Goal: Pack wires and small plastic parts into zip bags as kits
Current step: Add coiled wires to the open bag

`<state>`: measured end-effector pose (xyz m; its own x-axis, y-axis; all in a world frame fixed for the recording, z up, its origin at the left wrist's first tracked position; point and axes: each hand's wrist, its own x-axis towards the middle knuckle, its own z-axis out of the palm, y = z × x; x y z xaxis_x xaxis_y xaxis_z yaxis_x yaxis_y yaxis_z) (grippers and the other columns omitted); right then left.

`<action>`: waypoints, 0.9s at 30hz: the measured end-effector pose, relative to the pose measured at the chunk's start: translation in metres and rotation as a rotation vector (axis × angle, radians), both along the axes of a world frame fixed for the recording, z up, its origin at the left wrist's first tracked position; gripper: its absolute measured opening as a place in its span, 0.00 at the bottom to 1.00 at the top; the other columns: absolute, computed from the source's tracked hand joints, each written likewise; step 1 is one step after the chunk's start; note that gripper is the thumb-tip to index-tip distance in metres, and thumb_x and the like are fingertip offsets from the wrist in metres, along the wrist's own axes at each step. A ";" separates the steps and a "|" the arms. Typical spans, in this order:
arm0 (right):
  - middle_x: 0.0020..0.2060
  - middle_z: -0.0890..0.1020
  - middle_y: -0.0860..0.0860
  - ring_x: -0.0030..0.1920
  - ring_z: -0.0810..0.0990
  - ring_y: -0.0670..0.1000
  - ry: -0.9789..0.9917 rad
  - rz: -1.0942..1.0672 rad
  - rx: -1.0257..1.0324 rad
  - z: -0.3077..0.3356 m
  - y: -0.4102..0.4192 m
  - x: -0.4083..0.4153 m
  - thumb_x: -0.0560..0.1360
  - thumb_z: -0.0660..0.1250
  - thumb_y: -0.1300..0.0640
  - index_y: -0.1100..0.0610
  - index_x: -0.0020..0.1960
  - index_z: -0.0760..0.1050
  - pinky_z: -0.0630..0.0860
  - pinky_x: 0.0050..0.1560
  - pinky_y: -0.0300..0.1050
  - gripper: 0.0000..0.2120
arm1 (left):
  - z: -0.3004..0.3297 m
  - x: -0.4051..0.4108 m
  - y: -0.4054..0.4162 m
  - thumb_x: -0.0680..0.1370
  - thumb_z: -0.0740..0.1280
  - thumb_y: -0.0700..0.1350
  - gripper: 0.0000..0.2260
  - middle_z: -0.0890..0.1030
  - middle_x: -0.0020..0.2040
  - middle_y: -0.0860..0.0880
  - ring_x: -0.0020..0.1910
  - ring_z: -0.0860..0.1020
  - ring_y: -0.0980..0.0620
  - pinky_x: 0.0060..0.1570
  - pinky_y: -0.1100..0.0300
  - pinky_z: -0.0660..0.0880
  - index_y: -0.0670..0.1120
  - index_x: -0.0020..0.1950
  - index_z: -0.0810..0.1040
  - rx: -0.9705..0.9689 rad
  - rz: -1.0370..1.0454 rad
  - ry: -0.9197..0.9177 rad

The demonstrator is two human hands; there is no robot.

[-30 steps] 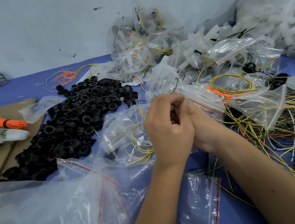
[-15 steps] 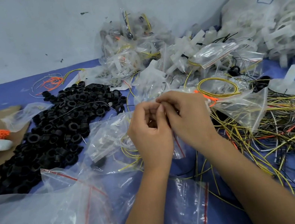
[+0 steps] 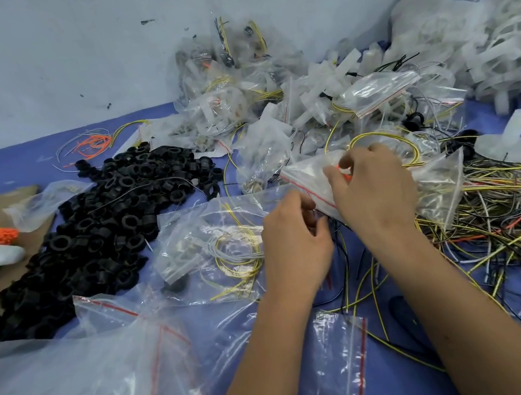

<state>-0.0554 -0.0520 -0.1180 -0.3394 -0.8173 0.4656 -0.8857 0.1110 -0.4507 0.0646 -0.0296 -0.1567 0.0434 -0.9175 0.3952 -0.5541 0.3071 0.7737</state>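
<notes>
Two bare hands at mid counter: left hand and right hand both pinching one clear, crinkly zip bag with red seal stripe. Beside: heap of matte black plastic rings, tangled thin yellow wires.

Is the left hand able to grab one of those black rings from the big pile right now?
Probably not right away: the left hand is busy pinching the zip bag with the right hand. The black ring pile lies uncovered to its left, so once it lets go, likely yes.
</notes>
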 end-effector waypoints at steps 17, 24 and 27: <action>0.61 0.69 0.59 0.57 0.76 0.64 0.145 0.053 0.283 0.008 0.006 0.007 0.74 0.66 0.62 0.62 0.57 0.79 0.75 0.48 0.52 0.12 | 0.001 0.008 -0.002 0.71 0.78 0.46 0.13 0.79 0.38 0.50 0.41 0.79 0.48 0.47 0.47 0.77 0.46 0.46 0.76 0.049 0.181 -0.002; 0.60 0.71 0.57 0.55 0.77 0.62 0.045 0.039 0.236 0.006 0.005 0.001 0.74 0.68 0.63 0.56 0.54 0.83 0.72 0.47 0.49 0.11 | 0.003 0.017 -0.004 0.71 0.77 0.46 0.12 0.79 0.38 0.50 0.42 0.79 0.47 0.47 0.47 0.78 0.45 0.46 0.77 0.066 0.235 0.022; 0.55 0.75 0.55 0.51 0.78 0.60 -0.037 0.017 0.025 0.006 0.004 -0.001 0.77 0.70 0.56 0.56 0.54 0.83 0.72 0.46 0.48 0.08 | 0.004 0.017 -0.003 0.71 0.77 0.46 0.11 0.79 0.38 0.51 0.41 0.79 0.48 0.46 0.49 0.77 0.46 0.45 0.76 0.059 0.243 0.014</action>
<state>-0.0567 -0.0484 -0.1125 -0.3417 -0.8342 0.4328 -0.8704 0.1072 -0.4806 0.0814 -0.0329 -0.1526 0.2708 -0.9008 0.3395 -0.5955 0.1204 0.7943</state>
